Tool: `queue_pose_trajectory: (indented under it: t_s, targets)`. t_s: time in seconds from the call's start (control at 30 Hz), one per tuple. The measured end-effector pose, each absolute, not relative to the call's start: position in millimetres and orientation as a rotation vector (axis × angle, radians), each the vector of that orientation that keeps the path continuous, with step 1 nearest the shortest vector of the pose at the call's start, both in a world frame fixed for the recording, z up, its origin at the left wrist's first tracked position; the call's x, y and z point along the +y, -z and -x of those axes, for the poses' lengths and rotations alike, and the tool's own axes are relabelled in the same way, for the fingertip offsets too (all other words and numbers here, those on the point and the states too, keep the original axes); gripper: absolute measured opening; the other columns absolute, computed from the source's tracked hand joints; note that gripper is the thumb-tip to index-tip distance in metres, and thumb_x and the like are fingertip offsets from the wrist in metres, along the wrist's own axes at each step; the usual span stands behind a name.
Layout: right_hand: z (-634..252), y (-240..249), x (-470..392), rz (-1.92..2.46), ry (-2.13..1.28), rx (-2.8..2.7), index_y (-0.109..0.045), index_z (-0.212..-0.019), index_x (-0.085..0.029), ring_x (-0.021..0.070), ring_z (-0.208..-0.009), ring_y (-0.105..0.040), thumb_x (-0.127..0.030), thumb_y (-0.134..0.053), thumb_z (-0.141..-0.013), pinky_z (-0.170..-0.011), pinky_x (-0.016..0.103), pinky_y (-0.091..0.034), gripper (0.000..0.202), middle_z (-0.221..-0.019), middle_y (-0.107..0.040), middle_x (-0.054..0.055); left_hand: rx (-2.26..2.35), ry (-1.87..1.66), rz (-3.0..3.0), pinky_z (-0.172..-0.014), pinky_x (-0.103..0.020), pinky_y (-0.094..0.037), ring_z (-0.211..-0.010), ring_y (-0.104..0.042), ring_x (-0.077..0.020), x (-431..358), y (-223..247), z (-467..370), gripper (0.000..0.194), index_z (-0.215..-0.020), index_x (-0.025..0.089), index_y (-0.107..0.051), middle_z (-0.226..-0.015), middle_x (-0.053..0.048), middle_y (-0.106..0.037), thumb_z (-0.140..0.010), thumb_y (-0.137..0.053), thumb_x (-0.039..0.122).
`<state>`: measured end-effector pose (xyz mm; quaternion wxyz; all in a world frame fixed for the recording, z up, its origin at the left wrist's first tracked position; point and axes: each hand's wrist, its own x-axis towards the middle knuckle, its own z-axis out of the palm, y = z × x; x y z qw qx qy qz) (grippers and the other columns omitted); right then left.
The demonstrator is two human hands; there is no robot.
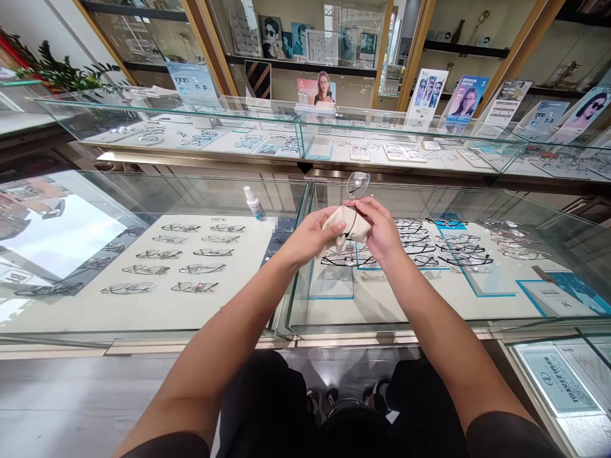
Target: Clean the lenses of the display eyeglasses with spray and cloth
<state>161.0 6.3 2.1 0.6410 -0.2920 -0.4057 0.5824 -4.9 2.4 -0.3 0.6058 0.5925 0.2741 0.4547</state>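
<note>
Both hands are raised over the glass counter, close together, around a pair of eyeglasses (pixel 358 184). One clear lens sticks up above the fingers, while the other part of the frame is wrapped in a cream cleaning cloth (pixel 356 224). My left hand (pixel 312 235) is closed, its thumb pressing the cloth from the left side. On the right, my right hand (pixel 382 229) is closed on the eyeglasses near the bridge, with its fingertips at the top of the cloth. The covered lens is mostly hidden by the cloth.
Below the hands, the glass display case (pixel 329 327) holds rows of eyeglasses (pixel 461 251). A white spray bottle (pixel 254 203) stands left of the hands. More framed glasses (pixel 196 269) lie in the left case. Behind runs a second glass showcase (pixel 229 114) with upright advertising cards (pixel 426 95).
</note>
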Motion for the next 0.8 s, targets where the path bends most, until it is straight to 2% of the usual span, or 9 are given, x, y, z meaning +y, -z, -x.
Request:
queue_pose_trajectory:
  t_s: [0.13, 0.3, 0.4, 0.5, 0.63, 0.8]
  targets:
    - [-156, 1, 4, 0.701, -1.339, -0.966, -0.075, -0.079, -0.026, 0.0182, -0.093, -0.073, -0.042, -0.086, -0.076, -0.078, 0.029, -0.055, 0.02, -0.103, -0.084, 0.001, 0.725, -1.154, -1.385, -0.059, -0.024, -0.045, -0.064, -0.059, -0.0119, 3, 3, 1, 0.055, -0.106, 0.015, -0.075, -0.082, -0.003, -0.072, -0.077, -0.09, 0.059]
    - [-150, 1, -2, 0.676, -1.302, -1.052, -0.082, -0.085, -0.027, 0.0152, -0.093, -0.07, -0.041, -0.085, -0.08, -0.08, 0.027, -0.052, 0.015, -0.102, -0.083, 0.0, 0.788, -1.345, -1.352, -0.072, -0.026, -0.05, -0.08, -0.066, -0.0167, 2, 3, -5, 0.057, -0.1, 0.017, -0.078, -0.086, -0.004, -0.075, -0.083, -0.08, 0.071]
    - [-150, -1, -3, 0.673, -1.297, -1.029, -0.083, -0.084, -0.027, 0.015, -0.093, -0.07, -0.038, -0.085, -0.08, -0.08, 0.026, -0.052, 0.013, -0.101, -0.083, 0.0, 0.8, -1.337, -1.356, -0.071, -0.026, -0.05, -0.078, -0.066, -0.0166, 3, 2, -4, 0.058, -0.093, 0.018, -0.076, -0.082, -0.004, -0.073, -0.085, -0.074, 0.076]
    - [-152, -2, -1, 0.695, -1.326, -0.912, -0.079, -0.078, -0.025, 0.0165, -0.09, -0.071, -0.038, -0.088, -0.074, -0.078, 0.028, -0.054, 0.016, -0.101, -0.084, 0.001, 0.742, -1.209, -1.382, -0.064, -0.024, -0.047, -0.068, -0.059, -0.0131, 6, 2, 1, 0.056, -0.088, 0.017, -0.071, -0.076, -0.002, -0.069, -0.085, -0.078, 0.072]
    - [-155, -3, 3, 0.736, -1.34, -0.852, -0.077, -0.079, -0.025, 0.0168, -0.083, -0.07, -0.041, -0.091, -0.068, -0.073, 0.029, -0.055, 0.023, -0.101, -0.084, 0.001, 0.71, -1.074, -1.385, -0.058, -0.023, -0.045, -0.062, -0.057, -0.0114, 8, 3, 6, 0.054, -0.095, 0.017, -0.07, -0.077, -0.001, -0.067, -0.083, -0.082, 0.067]
    - [-154, 1, 2, 0.669, -1.349, -1.02, -0.078, -0.079, -0.026, 0.0169, -0.094, -0.07, -0.047, -0.09, -0.073, -0.077, 0.027, -0.053, 0.024, -0.105, -0.083, 0.001, 0.793, -1.178, -1.385, -0.057, -0.023, -0.044, -0.062, -0.056, -0.0108, 6, 4, 1, 0.053, -0.101, 0.017, -0.072, -0.077, -0.001, -0.067, -0.079, -0.088, 0.062]
